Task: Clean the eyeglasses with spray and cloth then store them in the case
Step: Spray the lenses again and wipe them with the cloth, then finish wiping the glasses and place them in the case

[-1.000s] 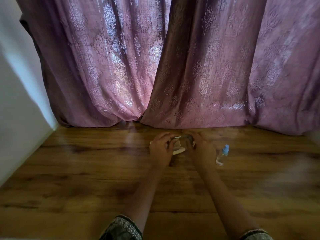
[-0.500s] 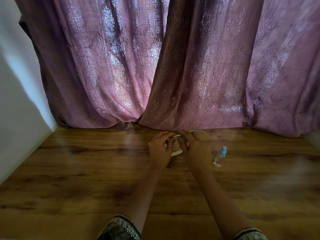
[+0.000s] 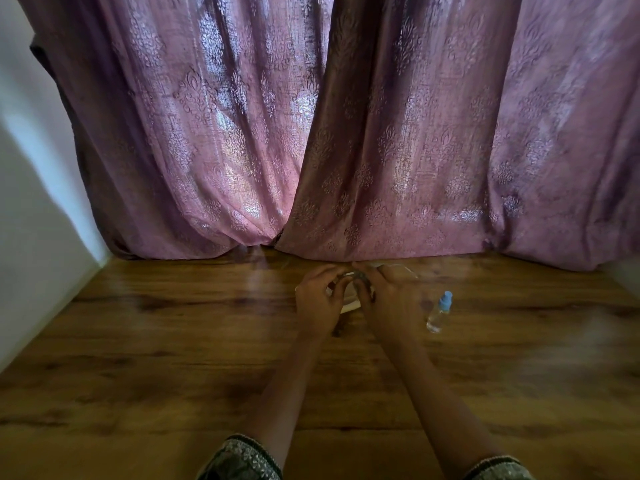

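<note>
My left hand (image 3: 318,299) and my right hand (image 3: 389,301) meet over the wooden surface near the curtain. Between their curled fingertips they pinch the eyeglasses (image 3: 350,275), of which only a thin bright bar and a dark part show. Under the hands lies a pale case (image 3: 348,308), mostly hidden. A pale thin thing, perhaps the cloth (image 3: 398,268), shows just behind my right hand. The clear spray bottle (image 3: 439,311) with a blue cap stands to the right of my right hand, apart from it.
A pink patterned curtain (image 3: 346,133) hangs along the back of the wooden surface (image 3: 173,358). A white wall (image 3: 34,237) bounds the left side. Patterned sleeves show at the bottom edge.
My two hands have drawn closer together around the eyeglasses, the right fingers sliding left over them. The spray bottle has stayed put.
</note>
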The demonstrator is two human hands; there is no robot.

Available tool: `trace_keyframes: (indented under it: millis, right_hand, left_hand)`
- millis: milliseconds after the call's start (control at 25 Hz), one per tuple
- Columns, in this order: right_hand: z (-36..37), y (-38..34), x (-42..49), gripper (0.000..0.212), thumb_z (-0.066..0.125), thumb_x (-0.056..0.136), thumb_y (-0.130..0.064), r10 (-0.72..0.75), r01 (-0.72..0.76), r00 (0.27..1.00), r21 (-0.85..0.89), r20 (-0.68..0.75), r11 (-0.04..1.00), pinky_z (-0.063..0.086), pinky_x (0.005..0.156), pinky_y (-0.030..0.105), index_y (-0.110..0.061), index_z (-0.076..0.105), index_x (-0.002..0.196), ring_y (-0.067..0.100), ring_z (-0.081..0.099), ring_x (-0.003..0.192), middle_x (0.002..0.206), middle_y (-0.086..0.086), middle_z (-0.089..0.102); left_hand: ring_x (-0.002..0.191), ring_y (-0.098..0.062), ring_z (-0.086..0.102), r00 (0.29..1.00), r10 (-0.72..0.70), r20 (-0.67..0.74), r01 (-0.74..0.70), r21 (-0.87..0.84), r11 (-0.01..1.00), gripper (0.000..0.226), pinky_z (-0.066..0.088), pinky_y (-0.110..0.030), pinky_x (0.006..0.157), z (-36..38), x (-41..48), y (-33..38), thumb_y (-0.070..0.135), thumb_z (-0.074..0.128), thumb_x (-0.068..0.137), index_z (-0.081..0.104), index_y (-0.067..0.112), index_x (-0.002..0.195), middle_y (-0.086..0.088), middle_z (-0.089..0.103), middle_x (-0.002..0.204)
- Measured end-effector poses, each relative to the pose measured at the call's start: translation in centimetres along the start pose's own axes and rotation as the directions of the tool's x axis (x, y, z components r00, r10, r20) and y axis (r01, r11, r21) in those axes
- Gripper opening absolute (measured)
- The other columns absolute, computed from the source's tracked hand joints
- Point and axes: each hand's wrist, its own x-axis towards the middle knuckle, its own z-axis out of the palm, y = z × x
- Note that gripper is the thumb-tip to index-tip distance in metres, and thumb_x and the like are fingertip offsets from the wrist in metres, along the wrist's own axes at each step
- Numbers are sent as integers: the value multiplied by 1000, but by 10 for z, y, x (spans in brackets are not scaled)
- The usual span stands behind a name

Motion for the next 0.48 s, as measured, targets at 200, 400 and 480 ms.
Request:
trace_keyframes:
  millis: [200, 400, 480]
  right_hand:
    - [-10, 45, 6, 20, 53, 91, -24, 441, -441, 897, -38, -12, 896, 37, 62, 28, -12, 64, 104, 30, 62, 70, 83, 13, 68]
    - [1, 67, -4, 12, 59, 86, -17, 619, -593, 783, 231, -56, 771, 46, 71, 34, -10, 68, 90, 31, 63, 74, 78, 13, 69]
    - [6, 73, -11, 14, 55, 87, -15, 694, -650, 720, 355, 4, 672, 45, 75, 34, -8, 64, 81, 32, 62, 80, 76, 12, 66]
  left_hand:
    - [79, -1, 56, 1000, -12, -14, 12, -8, 1000, 15, 39, -2, 71, -6, 1, -6, 21, 66, 80, 72, 14, 92, 1, 68, 90]
    - [70, -1, 55, 998, -33, -57, 31, -32, 999, 20, 39, -1, 67, -8, 8, -6, 24, 65, 78, 73, 10, 90, -1, 68, 86]
    - [67, -2, 55, 996, -45, -80, 42, -35, 998, 19, 38, -1, 64, -11, 14, -5, 23, 67, 78, 73, 10, 90, -4, 69, 85]
